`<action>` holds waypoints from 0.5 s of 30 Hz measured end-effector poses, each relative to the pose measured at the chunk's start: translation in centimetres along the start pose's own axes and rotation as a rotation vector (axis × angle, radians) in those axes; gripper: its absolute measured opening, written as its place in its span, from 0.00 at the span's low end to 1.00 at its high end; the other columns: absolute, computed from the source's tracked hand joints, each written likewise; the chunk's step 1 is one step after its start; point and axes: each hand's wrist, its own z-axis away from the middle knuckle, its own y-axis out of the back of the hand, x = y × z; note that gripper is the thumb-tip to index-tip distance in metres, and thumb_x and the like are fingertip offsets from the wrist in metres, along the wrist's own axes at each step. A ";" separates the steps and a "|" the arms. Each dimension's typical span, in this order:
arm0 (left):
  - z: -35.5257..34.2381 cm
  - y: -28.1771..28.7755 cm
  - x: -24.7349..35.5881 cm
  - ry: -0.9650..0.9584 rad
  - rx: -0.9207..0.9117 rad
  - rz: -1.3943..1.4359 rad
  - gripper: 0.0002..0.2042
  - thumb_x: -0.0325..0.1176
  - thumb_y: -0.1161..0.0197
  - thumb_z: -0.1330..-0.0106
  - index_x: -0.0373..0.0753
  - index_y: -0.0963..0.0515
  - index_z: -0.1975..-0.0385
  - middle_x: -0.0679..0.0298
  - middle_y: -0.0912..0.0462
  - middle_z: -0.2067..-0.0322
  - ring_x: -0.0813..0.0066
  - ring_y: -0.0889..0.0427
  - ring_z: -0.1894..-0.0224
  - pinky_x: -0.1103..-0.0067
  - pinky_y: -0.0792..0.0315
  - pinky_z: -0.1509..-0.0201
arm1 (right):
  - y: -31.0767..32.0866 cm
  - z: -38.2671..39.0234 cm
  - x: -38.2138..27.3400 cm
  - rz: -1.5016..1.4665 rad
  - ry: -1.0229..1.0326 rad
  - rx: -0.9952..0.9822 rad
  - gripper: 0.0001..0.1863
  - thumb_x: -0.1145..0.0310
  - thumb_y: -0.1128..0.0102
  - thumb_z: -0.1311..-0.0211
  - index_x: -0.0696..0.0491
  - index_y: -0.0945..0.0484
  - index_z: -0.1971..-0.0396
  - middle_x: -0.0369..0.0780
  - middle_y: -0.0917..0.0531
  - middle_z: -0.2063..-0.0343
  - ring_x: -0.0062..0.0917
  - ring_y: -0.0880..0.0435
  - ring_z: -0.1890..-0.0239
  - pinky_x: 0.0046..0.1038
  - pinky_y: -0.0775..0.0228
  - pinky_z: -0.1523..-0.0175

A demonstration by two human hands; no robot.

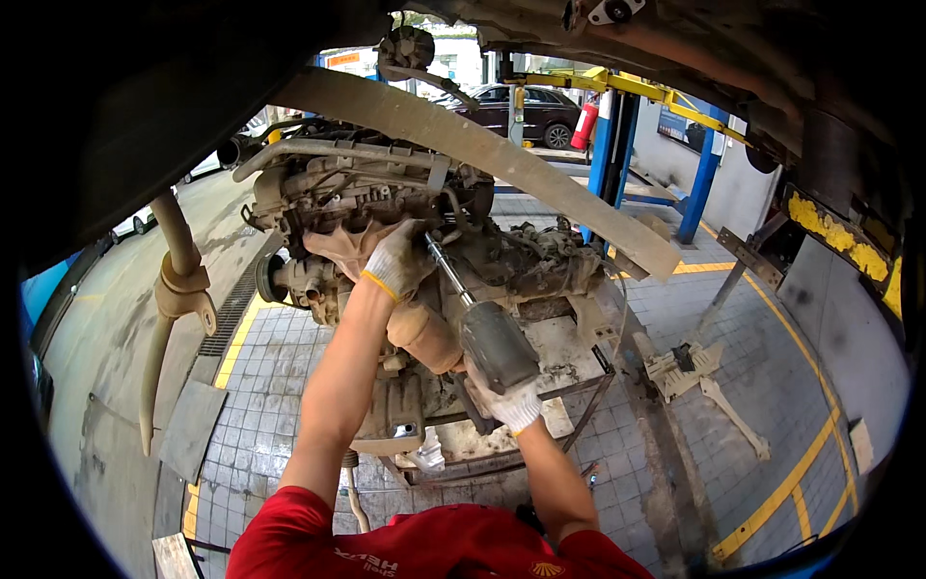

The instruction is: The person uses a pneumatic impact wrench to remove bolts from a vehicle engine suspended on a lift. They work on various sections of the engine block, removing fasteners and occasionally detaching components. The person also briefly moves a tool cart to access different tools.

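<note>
My left hand (397, 261), in a white knit glove, is closed at the far end of a shiny extension bar (449, 270), against the grimy engine (347, 183). My right hand (502, 396), also gloved, grips a dark grey impact wrench (497, 343) from below, and the bar runs up-left from its nose. A rusty brown heat shield (338, 246) lies beside my left hand, and a tan cylindrical part (424, 333) sits between my forearm and the wrench. The engine rests over a metal stand (564, 410); where the bar's tip meets it is hidden by my fingers.
A vehicle's underside (694, 43) hangs overhead, with a long flat plate (521, 169) slanting down-right and a bent bar (169, 280) at left. Blue lift posts (702, 188), yellow arms (646, 87), a red extinguisher (584, 125) and a parked car (521, 116) stand behind. Loose metal (685, 372) is at right.
</note>
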 end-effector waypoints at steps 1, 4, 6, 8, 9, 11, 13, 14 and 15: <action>0.9 0.4 0.2 -0.020 0.014 -0.017 0.06 0.33 0.47 0.23 0.38 0.25 0.57 0.61 0.19 0.64 0.65 0.18 0.63 0.69 0.18 0.53 | -0.2 0.6 -1.5 -0.015 -0.015 0.015 0.18 0.68 0.34 0.41 0.45 0.18 0.49 0.47 0.19 0.44 0.43 0.16 0.50 0.44 0.20 0.48; 3.0 0.9 0.7 -0.026 0.029 -0.125 0.08 0.34 0.45 0.23 0.40 0.24 0.50 0.62 0.16 0.62 0.67 0.16 0.62 0.71 0.17 0.57 | 0.4 1.7 -1.6 -0.124 -0.004 -0.018 0.15 0.71 0.31 0.41 0.53 0.18 0.53 0.45 0.16 0.51 0.39 0.15 0.53 0.40 0.20 0.48; 4.0 1.3 1.3 -0.019 0.103 -0.173 0.10 0.33 0.45 0.23 0.41 0.24 0.47 0.63 0.16 0.64 0.67 0.15 0.62 0.72 0.17 0.58 | 0.4 2.3 -3.4 -0.403 -0.189 -0.024 0.16 0.70 0.31 0.40 0.55 0.19 0.52 0.42 0.15 0.54 0.35 0.15 0.55 0.37 0.20 0.49; 4.8 2.9 2.5 -0.027 0.035 -0.320 0.14 0.34 0.40 0.25 0.40 0.25 0.44 0.63 0.15 0.62 0.70 0.15 0.64 0.75 0.17 0.62 | 0.6 2.4 -4.2 -0.196 -0.066 -0.044 0.18 0.69 0.30 0.39 0.55 0.21 0.49 0.40 0.15 0.56 0.29 0.15 0.56 0.35 0.21 0.51; 5.8 2.5 3.0 -0.033 0.057 -0.396 0.15 0.36 0.38 0.26 0.39 0.25 0.44 0.64 0.15 0.61 0.72 0.15 0.67 0.76 0.19 0.67 | 2.1 1.9 -4.5 0.363 0.343 -0.154 0.19 0.69 0.30 0.39 0.56 0.22 0.49 0.40 0.15 0.56 0.28 0.15 0.56 0.34 0.21 0.51; 6.9 2.6 3.8 -0.079 0.094 -0.531 0.17 0.37 0.34 0.28 0.34 0.24 0.47 0.63 0.15 0.61 0.74 0.16 0.69 0.78 0.19 0.69 | 2.5 2.5 -6.1 0.148 -0.006 -0.302 0.27 0.75 0.42 0.32 0.56 0.35 0.34 0.46 0.24 0.39 0.33 0.20 0.41 0.38 0.24 0.38; 6.8 4.2 5.0 -0.136 0.089 -0.617 0.16 0.37 0.35 0.28 0.32 0.23 0.48 0.63 0.15 0.61 0.75 0.16 0.69 0.80 0.19 0.69 | 2.3 2.9 -5.8 -0.113 -0.223 -0.252 0.28 0.77 0.39 0.35 0.56 0.34 0.35 0.46 0.22 0.40 0.33 0.18 0.44 0.37 0.22 0.40; 6.9 4.4 5.4 -0.167 0.085 -0.658 0.16 0.37 0.35 0.28 0.31 0.23 0.49 0.62 0.15 0.61 0.75 0.16 0.69 0.81 0.19 0.69 | 2.4 2.6 -5.3 0.018 -0.114 -0.272 0.28 0.74 0.39 0.35 0.56 0.33 0.36 0.46 0.22 0.41 0.34 0.18 0.45 0.39 0.21 0.41; 7.1 4.4 5.5 -0.146 0.171 -0.682 0.13 0.32 0.41 0.25 0.33 0.23 0.46 0.64 0.15 0.63 0.79 0.16 0.66 0.82 0.19 0.66 | 2.5 2.5 -4.9 0.149 -0.007 -0.278 0.27 0.71 0.39 0.34 0.56 0.32 0.36 0.47 0.22 0.41 0.35 0.17 0.46 0.40 0.21 0.41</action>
